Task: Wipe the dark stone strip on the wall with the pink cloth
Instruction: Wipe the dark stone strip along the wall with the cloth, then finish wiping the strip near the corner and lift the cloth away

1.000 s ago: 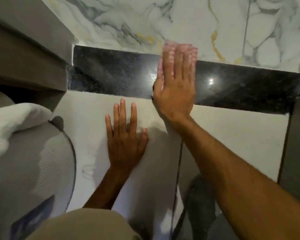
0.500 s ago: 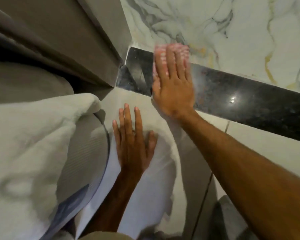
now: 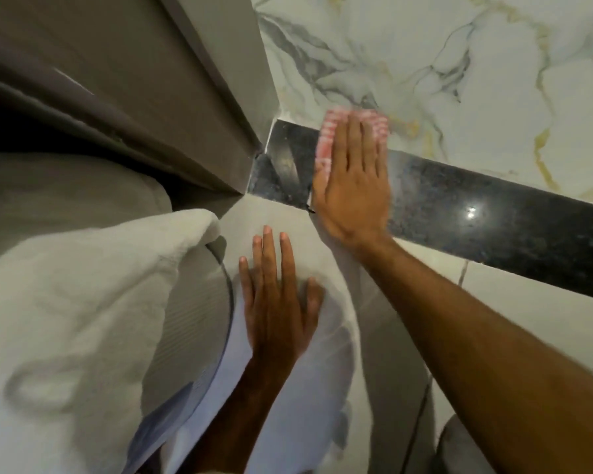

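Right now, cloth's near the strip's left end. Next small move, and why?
Probably slide the right hand and pink cloth left toward the grey panel. A short stretch of the dark stone strip between cloth and panel is uncovered and shows streaks. The left hand, flat on the pale tile below, can brace.

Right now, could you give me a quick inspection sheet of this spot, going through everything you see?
Surface: dark strip runs across the wall, glossy, a light glint on it.
Job's things: pink cloth pressed flat on the strip near its left end.
Clutter: white towel at lower left.
Grips: right hand flat on the cloth; left hand flat on the pale tile below.
Cables: nothing seen.
Surroundings: marble tile above, grey frame at left.
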The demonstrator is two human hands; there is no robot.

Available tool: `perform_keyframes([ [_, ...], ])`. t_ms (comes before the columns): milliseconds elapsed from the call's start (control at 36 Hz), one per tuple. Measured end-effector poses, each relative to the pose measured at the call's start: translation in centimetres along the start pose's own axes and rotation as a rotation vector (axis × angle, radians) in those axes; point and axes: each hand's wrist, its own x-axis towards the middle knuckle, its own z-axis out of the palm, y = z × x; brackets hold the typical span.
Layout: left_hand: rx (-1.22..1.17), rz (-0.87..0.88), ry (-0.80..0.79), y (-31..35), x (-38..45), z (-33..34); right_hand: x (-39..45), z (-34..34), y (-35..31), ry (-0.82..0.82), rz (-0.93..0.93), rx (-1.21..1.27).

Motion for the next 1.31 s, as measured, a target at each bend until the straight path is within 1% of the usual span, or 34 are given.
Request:
perform_keyframes([
  [56, -0.010, 0.001, -0.008, 0.1, 0.1, 0.0, 0.1, 0.7, -1.6, -0.058, -0.163, 0.000],
  [111, 0.005, 0.000, -0.012, 0.2, 0.1, -0.1, -1.6, 1.0, -1.5, -0.117, -0.314, -0.017],
  [167, 0.051, 0.017, -0.012, 0.3, 0.1, -0.3, -4.4, 0.7, 0.1, -0.151, -0.391, -0.060],
  [194, 0.062, 0.020, -0.011, 0.2, 0.1, -0.4, -5.7, 0.4, 1.2, -0.155, -0.394, -0.081],
  [250, 0.044, 0.011, -0.005, 0.1, 0.1, -0.4, -7.4, -0.3, 3.2, -0.147, -0.328, -0.092],
  [306, 0.041, 0.006, -0.006, 0.0, 0.2, -0.4, -6.9, -0.9, 4.0, -0.110, -0.217, -0.080],
  [417, 0.021, 0.005, -0.004, -0.1, 0.3, 0.2, -2.1, -0.8, 2.0, 0.013, 0.007, -0.066],
  [472, -0.009, 0.001, 0.010, -0.2, 0.3, 0.4, 0.1, -0.1, 0.3, 0.018, 0.042, -0.061],
  [528, -0.019, 0.011, 0.018, -0.3, 0.3, 0.5, 1.0, 0.7, -1.4, -0.002, -0.014, -0.046],
  [583, -0.028, 0.016, 0.024, -0.2, 0.3, 0.4, 0.3, 1.1, -2.0, -0.040, -0.146, -0.041],
  [667, -0.050, 0.007, 0.034, -0.1, 0.4, 0.0, -2.8, 0.8, -0.1, -0.113, -0.400, -0.077],
  [694, -0.050, 0.008, 0.030, -0.1, 0.3, 0.0, -4.0, 0.6, 1.1, -0.120, -0.448, -0.105],
  [722, -0.048, 0.010, 0.022, -0.2, 0.3, 0.0, -5.1, 0.3, 2.3, -0.118, -0.456, -0.127],
  [750, -0.046, 0.013, 0.012, -0.2, 0.3, 0.0, -5.9, -0.2, 3.2, -0.108, -0.425, -0.131],
  [806, -0.040, 0.018, -0.001, -0.3, 0.2, 0.1, -6.2, -0.9, 4.0, -0.058, -0.283, -0.098],
  [889, -0.031, 0.019, 0.005, -0.3, 0.4, 0.2, -3.6, -1.2, 2.7, 0.011, -0.022, -0.073],
  [944, -0.024, 0.018, 0.008, -0.2, 0.4, 0.2, -1.2, -0.7, 1.1, 0.018, 0.073, -0.042],
  [1000, -0.008, 0.027, 0.007, -0.2, 0.5, 0.3, 0.5, 0.1, -0.5, 0.002, 0.044, -0.016],
  [1056, 0.005, 0.040, 0.007, -0.2, 0.4, 0.4, 0.6, 0.9, -1.6, -0.019, -0.057, -0.024],
  [1167, 0.013, 0.040, -0.007, -0.1, 0.4, 0.2, -2.5, 1.0, -0.7, -0.154, -0.224, -0.040],
  [1222, 0.030, 0.041, -0.051, 0.0, 0.5, -0.3, -5.0, 0.4, 0.1, -0.165, -0.239, -0.042],
  [1306, 0.064, 0.044, -0.129, 0.1, 0.7, -1.6, -9.5, -1.2, 1.4, -0.067, -0.140, -0.007],
])
